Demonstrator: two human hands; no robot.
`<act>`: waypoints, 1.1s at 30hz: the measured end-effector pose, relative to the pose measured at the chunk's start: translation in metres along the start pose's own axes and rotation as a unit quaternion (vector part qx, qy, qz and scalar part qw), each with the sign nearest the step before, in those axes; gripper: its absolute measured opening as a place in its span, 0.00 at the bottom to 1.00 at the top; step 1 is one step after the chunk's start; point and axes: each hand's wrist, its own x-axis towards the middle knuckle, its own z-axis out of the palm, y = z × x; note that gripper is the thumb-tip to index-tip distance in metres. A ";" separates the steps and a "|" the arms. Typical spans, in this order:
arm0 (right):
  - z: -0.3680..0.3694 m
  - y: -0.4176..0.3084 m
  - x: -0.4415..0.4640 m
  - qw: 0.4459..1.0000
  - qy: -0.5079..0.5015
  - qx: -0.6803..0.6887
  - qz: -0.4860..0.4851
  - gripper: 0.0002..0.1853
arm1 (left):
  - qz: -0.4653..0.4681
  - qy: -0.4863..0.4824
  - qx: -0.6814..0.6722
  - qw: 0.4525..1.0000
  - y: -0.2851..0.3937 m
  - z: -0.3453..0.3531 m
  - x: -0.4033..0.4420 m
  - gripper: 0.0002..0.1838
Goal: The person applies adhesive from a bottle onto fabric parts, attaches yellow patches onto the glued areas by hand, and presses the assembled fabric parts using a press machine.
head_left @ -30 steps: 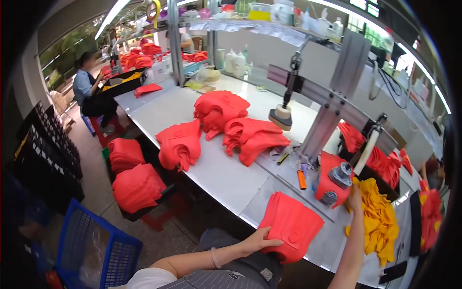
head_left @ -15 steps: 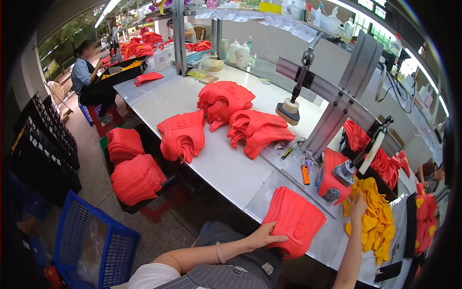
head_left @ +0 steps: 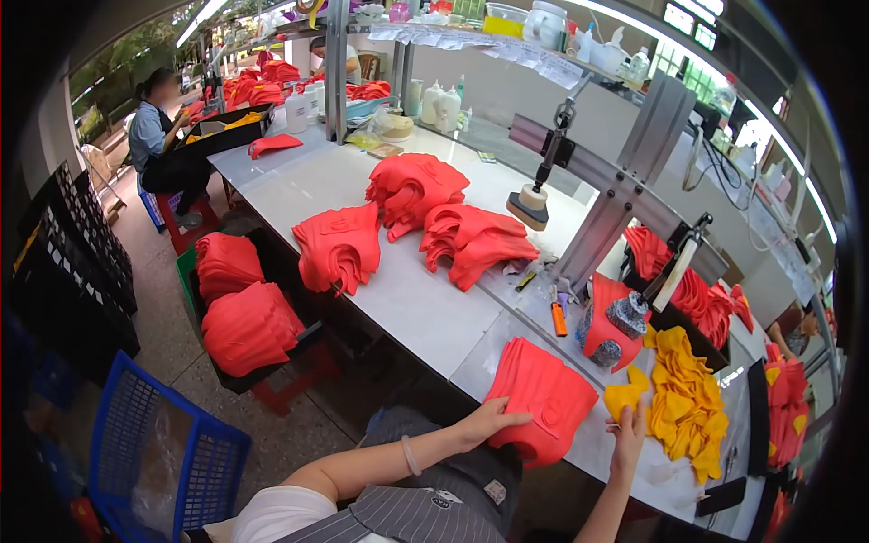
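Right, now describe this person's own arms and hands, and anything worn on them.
Both hands are ungloved. Above the left hand, a pale, plain band circles the wrist, and a short white sleeve covers the upper arm. The right hand and visible forearm are bare; no right sleeve shows.

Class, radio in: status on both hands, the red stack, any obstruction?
Left hand on red stack. Right hand holding yellow piece. Red stack at table edge. Orange item beyond, not between the hands.
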 end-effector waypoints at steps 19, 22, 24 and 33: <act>0.056 -0.044 -0.059 0.975 -0.185 0.057 0.108 0.23 | -0.017 -0.036 -0.076 0.996 0.007 0.002 -0.007 0.21; 0.065 -0.044 -0.062 0.978 -0.173 0.058 0.105 0.22 | -0.020 -0.042 -0.064 0.997 0.005 0.002 -0.007 0.20; 0.066 -0.046 -0.065 0.979 -0.166 0.024 0.114 0.21 | -0.021 -0.037 -0.067 0.997 0.006 0.004 -0.008 0.19; 0.061 -0.044 -0.063 0.977 -0.184 -0.076 0.081 0.18 | -0.006 -0.018 -0.059 0.998 0.001 0.003 -0.008 0.20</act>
